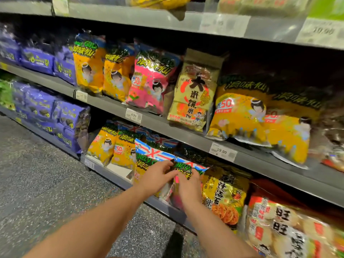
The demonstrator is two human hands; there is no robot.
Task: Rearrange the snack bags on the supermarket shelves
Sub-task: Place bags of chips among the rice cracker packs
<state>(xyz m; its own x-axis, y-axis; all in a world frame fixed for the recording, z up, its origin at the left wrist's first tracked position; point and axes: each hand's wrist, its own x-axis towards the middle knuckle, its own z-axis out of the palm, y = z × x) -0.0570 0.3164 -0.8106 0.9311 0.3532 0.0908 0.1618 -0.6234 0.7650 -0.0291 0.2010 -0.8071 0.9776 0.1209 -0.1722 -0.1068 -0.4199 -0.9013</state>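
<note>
Both forearms reach in from the bottom of the frame, and the two hands meet low on the lower grey metal shelf [111, 175]. The left hand [155, 178] lies with fingers spread and curled over the front of a glossy yellow snack bag with a blue, white and red flag-pattern top [149, 155]; it looks to be gripping that bag's face, though the palm hides the contact. The right hand [189, 187], just beside it and touching at the fingertips, pinches a second glossy bag with the same flag top and a pink lower part [188, 167], thumb and fingers closed on its upper front.

Here is the relation that counts: both bags stand upright, long axis vertical, tops leaning forward toward the person, directly ahead of and slightly above the knuckles. Each hand is nearest its own bag, left on the left one, right on the right, so any straightening or pulling forward looks like a two-handed job.

Just right stands a yellow seaweed rice cracker bag [225, 198]. Left, two smaller yellow bags [111, 146] sit upright. Further back, on the middle shelf [167, 125], a pink bag [150, 81] leans among yellow ones.
</note>
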